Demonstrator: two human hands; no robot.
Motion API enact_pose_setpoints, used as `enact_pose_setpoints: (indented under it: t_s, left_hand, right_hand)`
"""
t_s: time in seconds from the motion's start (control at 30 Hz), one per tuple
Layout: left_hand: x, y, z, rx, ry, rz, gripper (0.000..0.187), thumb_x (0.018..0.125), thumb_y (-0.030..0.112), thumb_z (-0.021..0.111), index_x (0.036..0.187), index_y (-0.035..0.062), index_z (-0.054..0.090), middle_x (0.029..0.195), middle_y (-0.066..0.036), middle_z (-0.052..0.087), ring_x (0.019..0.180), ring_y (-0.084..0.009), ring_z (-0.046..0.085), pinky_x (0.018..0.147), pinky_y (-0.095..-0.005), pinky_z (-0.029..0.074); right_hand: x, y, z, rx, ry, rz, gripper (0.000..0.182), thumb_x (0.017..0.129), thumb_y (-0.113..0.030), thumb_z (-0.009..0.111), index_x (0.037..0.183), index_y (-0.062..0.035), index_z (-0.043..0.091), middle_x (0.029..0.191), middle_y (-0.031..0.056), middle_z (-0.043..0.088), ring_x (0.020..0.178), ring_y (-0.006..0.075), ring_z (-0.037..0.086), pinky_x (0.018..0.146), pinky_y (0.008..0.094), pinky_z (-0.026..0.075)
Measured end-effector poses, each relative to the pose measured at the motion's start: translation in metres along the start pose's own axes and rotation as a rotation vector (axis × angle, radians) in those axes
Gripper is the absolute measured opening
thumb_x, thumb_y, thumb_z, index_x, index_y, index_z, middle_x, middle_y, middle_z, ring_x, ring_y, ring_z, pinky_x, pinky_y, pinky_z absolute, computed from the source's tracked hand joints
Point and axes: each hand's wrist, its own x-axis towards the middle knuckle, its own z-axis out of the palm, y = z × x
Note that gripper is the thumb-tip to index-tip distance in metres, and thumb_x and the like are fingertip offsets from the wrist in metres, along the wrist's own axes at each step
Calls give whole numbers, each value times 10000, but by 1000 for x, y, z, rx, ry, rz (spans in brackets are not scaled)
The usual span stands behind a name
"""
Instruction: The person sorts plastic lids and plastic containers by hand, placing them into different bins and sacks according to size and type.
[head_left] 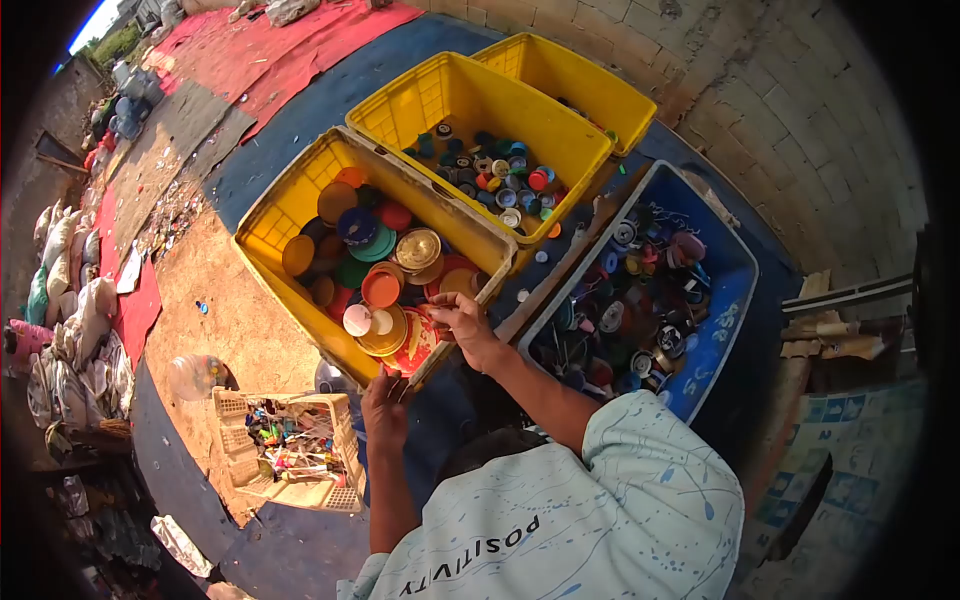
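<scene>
Just then, the right hand [462,318] pinched a red lid [420,340] at the near corner of a yellow crate [268,218] full of lids. Below its rim, the left hand [385,405] hung, its grip impossible to tell.

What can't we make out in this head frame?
- Right hand: its grip over the lids is hidden by its own fingers.
- Left hand: fingertips hidden behind the near yellow crate rim.
- Blue crate: contents too small and dark to identify.
- Far yellow crate: inside mostly hidden by its wall.
</scene>
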Motion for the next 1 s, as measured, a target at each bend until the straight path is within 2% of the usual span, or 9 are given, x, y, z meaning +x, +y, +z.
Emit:
enact_pose_setpoints:
  t_s: [0.1, 0.23, 0.27, 0.43, 0.7, 0.77, 0.8, 0.87, 1.0]
  left_hand:
    - [-17, -33, -52, -116, -66, -100, 173, 916, 278, 610, 953, 113, 576, 834, -4, 630, 756, -124, 580, 711, -298, 464]
    - [-59, -69, -83, -81, 10, -211, 203, 897, 289, 638, 810, 124, 560, 802, -6, 633, 730, -129, 567, 687, -293, 454]
    - [-65, -80, -89, -87, -11, -245, 251, 880, 301, 660, 735, 130, 546, 791, -15, 635, 720, -135, 563, 674, -297, 450]
    - [-97, -122, -81, 9, -29, -337, 289, 882, 312, 651, 680, 140, 536, 787, -20, 638, 706, -130, 559, 673, -287, 431]
    - [-124, -174, 4, 121, -213, -226, 314, 894, 337, 635, 679, 134, 530, 788, -17, 612, 693, -114, 541, 659, -281, 414]
    - [-134, -194, 37, 140, -247, -181, 272, 901, 329, 624, 732, 130, 547, 807, -19, 612, 710, -117, 545, 674, -287, 428]
    - [-139, -206, 53, 154, -279, -161, 240, 906, 320, 616, 768, 133, 554, 821, -16, 614, 719, -118, 547, 685, -287, 438]
    - [-152, -237, 87, 164, -328, -120, 199, 909, 312, 607, 845, 128, 566, 846, -9, 613, 748, -129, 543, 714, -297, 444]
    - [-192, -318, 156, 138, -261, -94, 201, 899, 318, 615, 896, 119, 586, 853, 2, 607, 810, -147, 543, 753, -319, 438]
  right_hand:
    - [-74, 15, -4, -11, 38, -58, 283, 839, -218, 643, 1065, -95, 526, 912, -22, 570, 806, 71, 561, 697, 222, 435]
    - [-157, 52, -41, -105, 88, 52, 269, 831, -214, 655, 1047, -93, 552, 925, -12, 573, 808, 75, 555, 695, 230, 439]
    - [-174, 58, -50, -115, 104, 53, 269, 829, -214, 657, 1046, -90, 555, 927, -10, 574, 808, 75, 555, 696, 232, 440]
    - [-234, 69, -102, -116, 202, 35, 288, 826, -207, 658, 1062, -75, 559, 941, -3, 589, 801, 82, 555, 697, 242, 446]
    - [-299, 40, -183, -169, 218, -140, 266, 862, -183, 634, 1081, -59, 547, 952, 5, 599, 837, 82, 570, 698, 230, 442]
    - [-320, 35, -218, -136, 189, -191, 259, 866, -177, 631, 1083, -63, 548, 951, 2, 598, 835, 78, 572, 700, 222, 440]
    - [-333, 30, -234, -112, 229, -240, 205, 866, -133, 631, 1035, -33, 571, 881, 4, 589, 751, 61, 535, 641, 215, 437]
    - [-362, 21, -276, -65, 243, -216, 204, 869, -136, 632, 1035, -35, 572, 879, 3, 593, 761, 60, 542, 651, 210, 435]
    - [-420, -1, -386, -39, 246, -181, 209, 873, -146, 636, 1046, -45, 576, 918, 13, 614, 792, 71, 565, 675, 212, 440]
